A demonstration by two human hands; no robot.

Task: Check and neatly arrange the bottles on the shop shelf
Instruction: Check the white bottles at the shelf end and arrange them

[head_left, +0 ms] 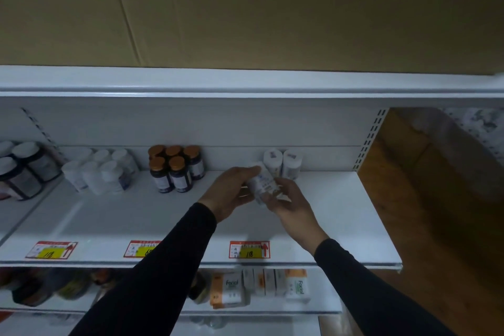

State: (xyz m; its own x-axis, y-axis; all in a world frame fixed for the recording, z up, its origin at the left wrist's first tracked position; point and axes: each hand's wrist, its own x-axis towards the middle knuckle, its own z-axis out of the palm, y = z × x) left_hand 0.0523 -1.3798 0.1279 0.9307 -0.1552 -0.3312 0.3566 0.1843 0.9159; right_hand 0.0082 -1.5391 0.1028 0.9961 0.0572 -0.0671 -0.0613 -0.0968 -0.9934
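A big cardboard box fills the top of the view, printed with handling symbols and resting on the top of a white shelf unit. Below it the white shelf runs across the middle, with three red and yellow price tags along its front edge. To the right of the unit there is a brown floor.

At the back of the shelf, from left to right, stand dark jars with white lids, a cluster of white bottles, five dark bottles with orange caps, and two white bottles upright side by side against the back wall. A lower shelf holds small boxes, some orange and white, and blurred dark jars at the left.

Both arms in black sleeves reach in over the shelf. The left hand and the right hand hold one white bottle between them, tilted and lifted above the shelf, just in front of the two upright white bottles. The left fingers curl round its upper side; the right fingers are clamped on its lower end, thumb on the label
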